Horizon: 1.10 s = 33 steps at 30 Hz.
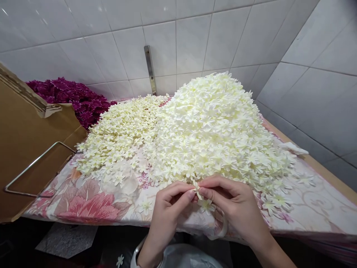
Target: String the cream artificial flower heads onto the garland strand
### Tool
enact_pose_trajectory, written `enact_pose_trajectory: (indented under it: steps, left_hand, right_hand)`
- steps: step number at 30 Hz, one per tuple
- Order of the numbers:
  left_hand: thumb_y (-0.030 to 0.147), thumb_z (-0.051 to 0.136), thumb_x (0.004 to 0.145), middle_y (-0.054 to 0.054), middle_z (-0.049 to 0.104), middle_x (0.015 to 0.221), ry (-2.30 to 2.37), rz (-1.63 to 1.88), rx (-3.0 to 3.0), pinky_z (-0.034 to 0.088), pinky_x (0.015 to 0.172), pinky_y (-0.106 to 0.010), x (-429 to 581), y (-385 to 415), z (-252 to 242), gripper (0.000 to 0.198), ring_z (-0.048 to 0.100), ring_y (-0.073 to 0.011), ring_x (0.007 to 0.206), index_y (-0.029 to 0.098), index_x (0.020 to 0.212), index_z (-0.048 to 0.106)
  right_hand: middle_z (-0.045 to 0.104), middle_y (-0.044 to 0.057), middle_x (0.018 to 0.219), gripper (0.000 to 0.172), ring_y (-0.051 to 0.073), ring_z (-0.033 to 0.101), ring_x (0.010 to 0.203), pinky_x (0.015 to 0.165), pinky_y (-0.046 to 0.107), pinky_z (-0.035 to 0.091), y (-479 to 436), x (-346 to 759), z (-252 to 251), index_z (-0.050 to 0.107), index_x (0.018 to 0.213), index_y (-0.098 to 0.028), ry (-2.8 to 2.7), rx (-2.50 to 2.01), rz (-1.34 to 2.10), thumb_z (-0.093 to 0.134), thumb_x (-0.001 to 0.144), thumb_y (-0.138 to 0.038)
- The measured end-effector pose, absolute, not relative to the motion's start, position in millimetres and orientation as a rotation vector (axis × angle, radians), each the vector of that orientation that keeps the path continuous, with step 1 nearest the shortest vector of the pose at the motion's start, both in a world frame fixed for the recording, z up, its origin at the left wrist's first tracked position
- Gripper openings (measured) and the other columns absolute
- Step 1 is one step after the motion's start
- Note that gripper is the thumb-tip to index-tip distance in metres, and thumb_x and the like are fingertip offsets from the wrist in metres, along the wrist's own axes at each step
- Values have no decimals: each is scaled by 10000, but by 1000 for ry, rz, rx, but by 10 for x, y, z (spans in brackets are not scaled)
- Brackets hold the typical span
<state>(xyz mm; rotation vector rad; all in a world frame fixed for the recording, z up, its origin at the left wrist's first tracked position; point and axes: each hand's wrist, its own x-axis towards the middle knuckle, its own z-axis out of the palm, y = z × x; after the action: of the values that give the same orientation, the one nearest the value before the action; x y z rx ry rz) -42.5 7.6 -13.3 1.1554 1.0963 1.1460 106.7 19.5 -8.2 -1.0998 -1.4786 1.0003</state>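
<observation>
Near the table's front edge, my left hand [174,203] and my right hand [232,197] meet with fingertips pinched. Between them is a small white artificial flower [196,189], partly covered by the fingers and seen from its side. Just below the right fingertips lies another loose white flower [206,206]. Right behind my hands rises a tall heap of white artificial flowers [214,130]. To its left spreads a lower pile of smaller cream flowers [122,126]. A white strip or band [221,229] hangs at the table edge below my right hand.
At the left stands a cardboard box [33,137] with a metal wire frame [30,167] against it. Purple flowers [75,98] are heaped behind it. A clear round plastic piece [119,178] rests on the floral tablecloth [92,203]. Tiled walls [192,44] enclose the back and right.
</observation>
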Motion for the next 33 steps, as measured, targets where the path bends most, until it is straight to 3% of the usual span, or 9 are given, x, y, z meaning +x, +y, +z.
enact_pose_trajectory:
  steps: [5,9,17,24,33]
  left_hand:
    - [230,669,735,8,614,610,1096,1191,1016,421,596,-181,-435,100,-153,114,530,-88,601,178,645,716]
    - [196,706,679,11,622,597,1104,1227,953,415,598,-187,-432,110,-158,98,531,-90,598,173,584,702]
    - [228,736,653,13,595,555,1020,1184,903,391,529,-181,-451,101,-187,93,498,-77,539,170,584,713]
    - [224,686,719,-14,669,694,1099,1200,1058,443,663,-206,-455,78,-160,79,582,-120,691,195,661,731]
    - [197,639,736,-7,620,670,1408,1509,1207,444,620,-205,-387,-41,-50,106,558,-132,669,174,633,635]
  right_hand:
    - [684,-2,765,46,104,638,677,623,140,510,127,1010,-104,684,787,-205,-1460,-1105,946,650,765,-227]
    - [678,9,840,182,115,637,700,639,168,523,83,1001,-92,661,909,-209,-1587,-1056,864,686,730,-231]
    - [696,-14,846,105,109,659,738,649,138,525,58,1044,-86,687,874,-240,-1549,-1095,947,637,782,-228]
    - [691,34,896,198,153,655,777,686,209,540,64,999,-99,674,926,-193,-1638,-1099,782,677,733,-239]
    - [666,30,725,78,145,637,630,580,208,532,54,1091,-103,633,779,-191,-1405,-1303,645,581,796,-247]
